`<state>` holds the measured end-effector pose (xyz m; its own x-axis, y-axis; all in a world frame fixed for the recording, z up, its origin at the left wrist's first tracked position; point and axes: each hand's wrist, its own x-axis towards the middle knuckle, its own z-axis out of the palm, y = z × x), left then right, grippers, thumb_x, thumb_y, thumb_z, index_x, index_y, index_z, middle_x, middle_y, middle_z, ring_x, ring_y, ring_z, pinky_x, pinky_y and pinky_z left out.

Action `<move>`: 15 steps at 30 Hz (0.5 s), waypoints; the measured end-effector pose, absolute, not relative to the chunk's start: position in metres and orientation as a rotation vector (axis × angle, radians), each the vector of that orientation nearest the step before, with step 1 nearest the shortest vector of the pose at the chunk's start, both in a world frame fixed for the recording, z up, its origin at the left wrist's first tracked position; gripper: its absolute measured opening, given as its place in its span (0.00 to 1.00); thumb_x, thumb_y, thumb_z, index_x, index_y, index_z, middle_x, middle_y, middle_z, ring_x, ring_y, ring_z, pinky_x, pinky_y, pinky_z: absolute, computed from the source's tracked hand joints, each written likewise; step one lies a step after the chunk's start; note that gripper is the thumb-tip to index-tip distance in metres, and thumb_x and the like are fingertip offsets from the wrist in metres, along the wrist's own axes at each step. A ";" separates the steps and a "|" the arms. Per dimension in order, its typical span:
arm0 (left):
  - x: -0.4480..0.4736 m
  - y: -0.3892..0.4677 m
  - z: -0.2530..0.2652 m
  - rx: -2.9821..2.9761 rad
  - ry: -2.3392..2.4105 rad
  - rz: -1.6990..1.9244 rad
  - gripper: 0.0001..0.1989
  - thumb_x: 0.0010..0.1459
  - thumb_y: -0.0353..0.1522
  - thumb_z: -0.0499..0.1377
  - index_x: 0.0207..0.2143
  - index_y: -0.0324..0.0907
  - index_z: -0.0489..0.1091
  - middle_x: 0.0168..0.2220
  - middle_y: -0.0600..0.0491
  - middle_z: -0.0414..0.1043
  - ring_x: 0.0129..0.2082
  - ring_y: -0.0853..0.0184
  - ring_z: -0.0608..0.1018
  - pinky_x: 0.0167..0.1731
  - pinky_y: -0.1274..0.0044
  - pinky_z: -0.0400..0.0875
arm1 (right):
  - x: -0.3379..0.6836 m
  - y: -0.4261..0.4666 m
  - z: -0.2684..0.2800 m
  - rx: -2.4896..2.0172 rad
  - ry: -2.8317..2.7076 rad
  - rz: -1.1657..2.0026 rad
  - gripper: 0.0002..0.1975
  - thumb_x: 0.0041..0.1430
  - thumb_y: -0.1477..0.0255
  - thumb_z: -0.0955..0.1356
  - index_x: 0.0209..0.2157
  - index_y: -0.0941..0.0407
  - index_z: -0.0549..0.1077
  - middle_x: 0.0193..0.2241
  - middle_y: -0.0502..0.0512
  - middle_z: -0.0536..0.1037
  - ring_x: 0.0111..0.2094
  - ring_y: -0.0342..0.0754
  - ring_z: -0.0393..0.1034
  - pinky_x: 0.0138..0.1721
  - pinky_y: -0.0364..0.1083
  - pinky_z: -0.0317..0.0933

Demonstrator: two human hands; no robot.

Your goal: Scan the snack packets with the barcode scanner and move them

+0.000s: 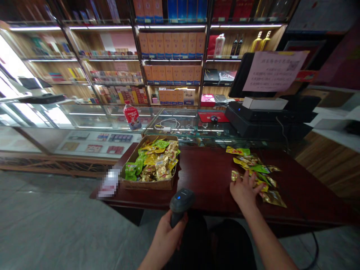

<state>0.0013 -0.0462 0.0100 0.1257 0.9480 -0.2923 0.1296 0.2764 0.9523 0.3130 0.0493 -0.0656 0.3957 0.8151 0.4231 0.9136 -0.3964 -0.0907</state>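
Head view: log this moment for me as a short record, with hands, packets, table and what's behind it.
left hand: gripping the scanner by its handle
right hand: fingers spread, resting on the loose packets
loose packets: gold, yellow and green, in a rough column on the table's right side
box: open, on the table's left side, filled with similar packets
table: dark red-brown
glass counter: beyond the table; red-labelled bottle standing on it
monitor: far right, pink sheet across its face
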 end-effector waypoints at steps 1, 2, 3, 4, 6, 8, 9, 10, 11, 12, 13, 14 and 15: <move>0.004 -0.047 0.012 1.142 1.297 0.828 0.22 0.53 0.50 0.62 0.32 0.40 0.67 0.13 0.64 0.57 0.10 0.76 0.60 0.11 0.83 0.53 | 0.299 0.045 -0.068 -2.299 -1.550 -0.404 0.22 0.61 0.72 0.62 0.54 0.63 0.75 0.67 0.75 0.58 0.70 0.71 0.38 0.61 0.78 0.31; 0.007 -0.047 0.014 1.150 1.292 0.821 0.21 0.53 0.50 0.62 0.32 0.40 0.67 0.13 0.64 0.57 0.10 0.76 0.59 0.11 0.84 0.53 | 0.284 0.042 -0.070 -2.230 -1.600 -0.340 0.22 0.61 0.72 0.62 0.55 0.62 0.75 0.66 0.74 0.59 0.70 0.69 0.41 0.62 0.77 0.30; 0.010 -0.048 0.015 1.157 1.287 0.819 0.21 0.53 0.50 0.62 0.32 0.40 0.67 0.12 0.64 0.57 0.10 0.76 0.59 0.11 0.84 0.53 | 0.268 0.041 -0.071 -2.150 -1.646 -0.264 0.22 0.61 0.71 0.63 0.55 0.59 0.75 0.66 0.72 0.62 0.70 0.68 0.44 0.63 0.75 0.30; 0.012 -0.049 0.016 1.159 1.285 0.819 0.21 0.53 0.50 0.63 0.33 0.40 0.67 0.12 0.65 0.56 0.10 0.76 0.59 0.11 0.84 0.53 | 0.254 0.041 -0.072 -2.070 -1.685 -0.183 0.21 0.63 0.70 0.62 0.55 0.56 0.75 0.65 0.70 0.64 0.68 0.66 0.49 0.63 0.74 0.30; 0.014 -0.053 0.017 1.155 1.285 0.815 0.22 0.53 0.50 0.63 0.34 0.40 0.68 0.12 0.65 0.57 0.10 0.75 0.59 0.11 0.83 0.54 | 0.232 0.044 -0.073 -1.941 -1.731 -0.037 0.18 0.65 0.69 0.62 0.52 0.52 0.77 0.63 0.66 0.68 0.65 0.62 0.57 0.65 0.71 0.34; 0.012 -0.056 0.016 1.154 1.289 0.808 0.23 0.53 0.51 0.63 0.36 0.39 0.68 0.12 0.64 0.57 0.10 0.75 0.59 0.11 0.83 0.55 | 0.222 0.048 -0.075 -1.883 -1.699 0.037 0.18 0.66 0.69 0.61 0.52 0.51 0.76 0.64 0.64 0.66 0.65 0.61 0.58 0.64 0.68 0.41; 0.010 -0.057 0.016 1.155 1.296 0.809 0.24 0.53 0.51 0.63 0.36 0.39 0.69 0.12 0.64 0.58 0.10 0.75 0.60 0.11 0.83 0.55 | 0.220 0.050 -0.075 -1.892 -1.642 0.039 0.19 0.66 0.67 0.62 0.54 0.52 0.75 0.66 0.66 0.64 0.66 0.63 0.55 0.63 0.68 0.43; 0.008 -0.058 0.016 1.155 1.305 0.814 0.23 0.53 0.51 0.63 0.35 0.39 0.69 0.12 0.64 0.58 0.10 0.75 0.60 0.11 0.83 0.55 | 0.220 0.052 -0.076 -1.928 -1.563 0.028 0.21 0.65 0.65 0.63 0.57 0.54 0.72 0.67 0.69 0.60 0.68 0.67 0.51 0.63 0.69 0.44; 0.007 -0.058 0.016 1.153 1.316 0.823 0.23 0.52 0.51 0.63 0.35 0.39 0.69 0.12 0.64 0.58 0.10 0.75 0.60 0.11 0.83 0.56 | 0.221 0.053 -0.078 -1.976 -1.479 0.015 0.26 0.63 0.62 0.65 0.60 0.58 0.69 0.67 0.73 0.58 0.68 0.70 0.48 0.62 0.71 0.43; 0.005 -0.058 0.017 1.146 1.330 0.835 0.23 0.52 0.51 0.64 0.35 0.40 0.69 0.12 0.64 0.59 0.10 0.75 0.60 0.11 0.83 0.56 | 0.222 0.055 -0.079 -2.023 -1.411 0.008 0.32 0.61 0.59 0.66 0.61 0.62 0.66 0.67 0.78 0.57 0.69 0.74 0.45 0.62 0.73 0.41; 0.004 -0.057 0.018 1.138 1.340 0.849 0.24 0.51 0.51 0.64 0.34 0.39 0.69 0.12 0.63 0.59 0.10 0.75 0.60 0.11 0.83 0.56 | 0.224 0.056 -0.081 -2.054 -1.378 0.015 0.36 0.59 0.56 0.68 0.62 0.64 0.65 0.66 0.81 0.57 0.68 0.76 0.44 0.62 0.75 0.38; 0.004 -0.055 0.019 1.129 1.344 0.860 0.24 0.50 0.51 0.64 0.34 0.39 0.69 0.12 0.63 0.59 0.10 0.75 0.61 0.11 0.83 0.57 | 0.225 0.057 -0.082 -2.063 -1.380 0.037 0.37 0.58 0.54 0.69 0.61 0.65 0.66 0.65 0.83 0.59 0.68 0.77 0.44 0.62 0.76 0.35; 0.004 -0.054 0.021 1.121 1.342 0.869 0.25 0.49 0.51 0.65 0.35 0.39 0.69 0.12 0.63 0.59 0.10 0.75 0.61 0.11 0.83 0.57 | 0.226 0.057 -0.084 -2.047 -1.402 0.066 0.37 0.56 0.54 0.70 0.59 0.65 0.67 0.64 0.83 0.60 0.68 0.76 0.45 0.62 0.76 0.33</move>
<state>0.0035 -0.0536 0.0207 0.0798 0.9546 -0.2871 0.1290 0.2757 0.9525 0.2262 0.0571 -0.0838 0.4272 0.8505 0.3069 0.8177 -0.2186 -0.5325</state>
